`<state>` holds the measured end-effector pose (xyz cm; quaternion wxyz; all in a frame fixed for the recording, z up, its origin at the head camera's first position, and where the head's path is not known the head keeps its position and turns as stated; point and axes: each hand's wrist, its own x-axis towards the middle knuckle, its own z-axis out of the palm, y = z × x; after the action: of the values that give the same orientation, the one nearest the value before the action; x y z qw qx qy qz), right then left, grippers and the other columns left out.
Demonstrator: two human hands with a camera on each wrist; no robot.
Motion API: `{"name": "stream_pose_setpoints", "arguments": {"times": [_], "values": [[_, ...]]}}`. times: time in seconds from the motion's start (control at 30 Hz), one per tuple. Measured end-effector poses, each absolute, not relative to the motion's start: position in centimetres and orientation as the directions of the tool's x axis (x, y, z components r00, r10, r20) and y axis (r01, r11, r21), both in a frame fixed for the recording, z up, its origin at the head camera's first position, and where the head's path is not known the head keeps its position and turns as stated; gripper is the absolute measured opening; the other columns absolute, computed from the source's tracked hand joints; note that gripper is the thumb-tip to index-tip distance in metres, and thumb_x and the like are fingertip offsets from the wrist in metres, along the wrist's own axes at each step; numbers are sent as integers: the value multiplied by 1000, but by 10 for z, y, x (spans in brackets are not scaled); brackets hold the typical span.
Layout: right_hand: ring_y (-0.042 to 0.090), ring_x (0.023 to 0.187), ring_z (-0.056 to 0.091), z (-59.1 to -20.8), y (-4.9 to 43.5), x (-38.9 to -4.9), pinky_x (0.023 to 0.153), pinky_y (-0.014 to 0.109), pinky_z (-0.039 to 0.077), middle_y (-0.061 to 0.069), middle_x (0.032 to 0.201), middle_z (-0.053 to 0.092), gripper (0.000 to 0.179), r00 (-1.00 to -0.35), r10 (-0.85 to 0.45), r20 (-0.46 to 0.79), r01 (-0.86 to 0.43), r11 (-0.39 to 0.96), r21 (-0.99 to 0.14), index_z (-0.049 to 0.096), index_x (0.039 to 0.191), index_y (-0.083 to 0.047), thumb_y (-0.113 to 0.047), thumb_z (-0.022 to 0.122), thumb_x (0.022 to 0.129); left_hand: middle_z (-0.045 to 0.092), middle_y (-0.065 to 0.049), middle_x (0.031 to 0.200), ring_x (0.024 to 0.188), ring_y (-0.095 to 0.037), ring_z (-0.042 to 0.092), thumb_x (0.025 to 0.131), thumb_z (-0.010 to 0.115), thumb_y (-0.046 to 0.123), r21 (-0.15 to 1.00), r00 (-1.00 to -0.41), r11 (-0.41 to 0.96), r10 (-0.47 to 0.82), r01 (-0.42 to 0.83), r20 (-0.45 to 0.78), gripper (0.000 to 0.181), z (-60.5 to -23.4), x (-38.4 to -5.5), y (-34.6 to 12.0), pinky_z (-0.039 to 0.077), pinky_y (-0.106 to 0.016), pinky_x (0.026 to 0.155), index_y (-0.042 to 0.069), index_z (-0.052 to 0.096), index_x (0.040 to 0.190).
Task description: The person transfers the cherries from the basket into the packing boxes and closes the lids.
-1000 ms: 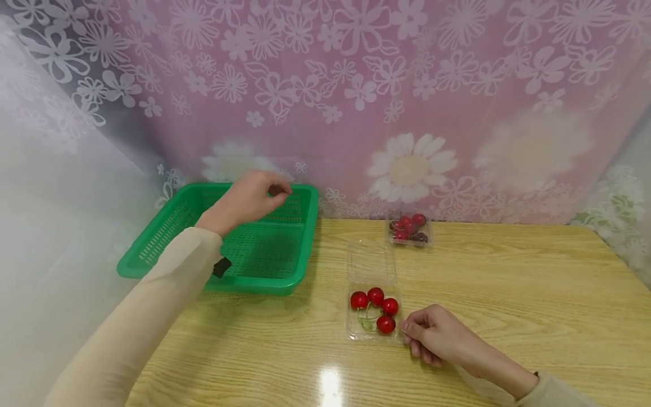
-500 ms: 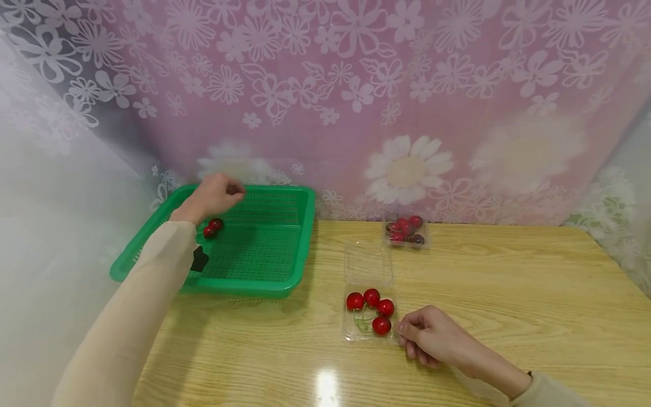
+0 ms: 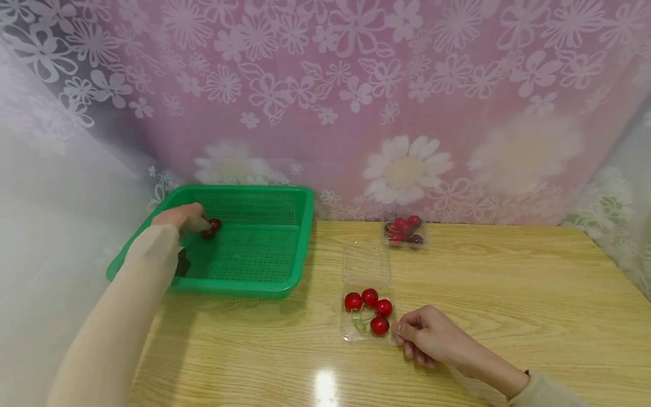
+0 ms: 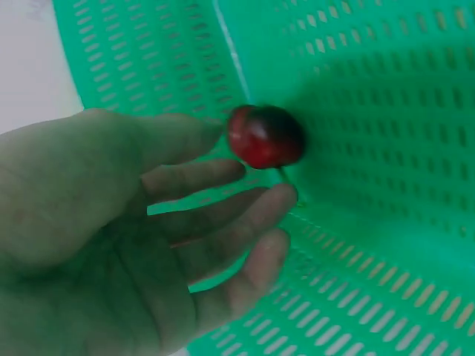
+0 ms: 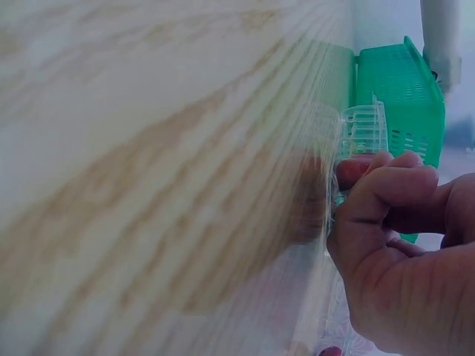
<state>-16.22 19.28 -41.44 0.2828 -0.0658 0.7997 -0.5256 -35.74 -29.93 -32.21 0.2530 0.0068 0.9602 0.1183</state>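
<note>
My left hand (image 3: 180, 217) is down inside the green basket (image 3: 303, 249), at its left end. Two dark red cherries (image 3: 215, 224) lie by the fingertips. Seen from the left wrist, the fingers are loosely bent around one stemmed cherry (image 4: 267, 137), thumb and forefinger close to it; no firm grip shows. On the table my right hand (image 3: 432, 336) pinches the right edge of an open clear plastic box (image 3: 366, 265). Several red cherries (image 3: 369, 297) with green stems lie in the box. In the right wrist view the curled fingers (image 5: 401, 185) partly hide the box and fruit.
Behind the open box stands a second clear box (image 3: 402, 245) with several cherries, near the table's back edge. A floral curtain (image 3: 325, 113) hangs directly behind the wooden table (image 3: 488, 271).
My left hand has moved left and lowered into the basket, beside the two cherries, which its arm hid at first. My right hand stays at the box's edge.
</note>
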Motion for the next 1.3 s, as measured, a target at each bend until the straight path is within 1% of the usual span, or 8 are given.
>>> {"name": "stream_pose_setpoints", "arguments": {"times": [0.17,0.33,0.47,0.67,0.87,1.07,1.2,1.3], "values": [[6,49,47,-414,193,-163,44,18,39,-1,63,59,36,-834,-397,-384,191,445,-875,66,85,0,-21,49,109,42,-35,147,127,-44,54,109,45,28,252,-850,963,53,-96,-524,58,-331,-358,-307,56,-47,91,-10,33,151],[6,49,47,-413,193,-163,44,18,39,-1,63,59,35,-833,-399,-383,188,447,-874,66,85,0,-20,49,109,39,-35,150,125,-44,57,109,46,30,243,-853,965,43,-99,-520,64,-337,-358,-310,56,-48,92,-11,27,155],[6,50,47,-412,193,-163,44,18,40,-1,64,59,35,-832,-400,-384,187,450,-873,66,86,0,-20,49,109,46,-33,145,121,-41,60,107,51,34,211,-866,974,33,-85,-500,63,-338,-357,-309,57,-43,86,-10,36,149],[6,50,48,-413,192,-163,44,17,40,-1,64,59,34,-830,-402,-386,190,447,-874,66,86,0,-19,49,109,64,-22,120,107,-35,66,100,63,43,154,-875,985,5,-80,-484,50,-334,-356,-304,54,-36,74,-1,59,123],[7,50,48,-413,193,-164,44,18,40,-1,64,59,34,-831,-402,-385,191,444,-876,66,86,0,-20,49,109,69,-16,114,101,-30,69,95,69,48,147,-886,984,-18,-97,-464,56,-330,-355,-303,52,-33,68,1,59,123],[7,50,48,-414,193,-163,45,18,40,-1,64,60,35,-830,-407,-381,183,447,-875,66,86,0,-21,50,109,71,-5,87,71,-13,61,99,66,31,218,-876,975,72,-39,-477,39,-324,-358,-305,49,-27,64,-2,69,119],[7,49,48,-414,193,-163,44,18,40,-1,64,60,35,-830,-408,-379,180,447,-876,66,86,0,-21,50,109,74,-6,85,64,-9,56,100,62,15,253,-872,968,123,-1,-473,30,-317,-359,-303,52,-28,67,-7,70,119],[7,49,47,-414,193,-163,44,18,40,-1,64,59,35,-830,-408,-381,182,447,-876,66,86,0,-21,50,109,74,-4,79,58,-8,53,100,61,15,232,-879,973,116,7,-462,23,-311,-358,-300,52,-28,67,-2,74,108]]}}
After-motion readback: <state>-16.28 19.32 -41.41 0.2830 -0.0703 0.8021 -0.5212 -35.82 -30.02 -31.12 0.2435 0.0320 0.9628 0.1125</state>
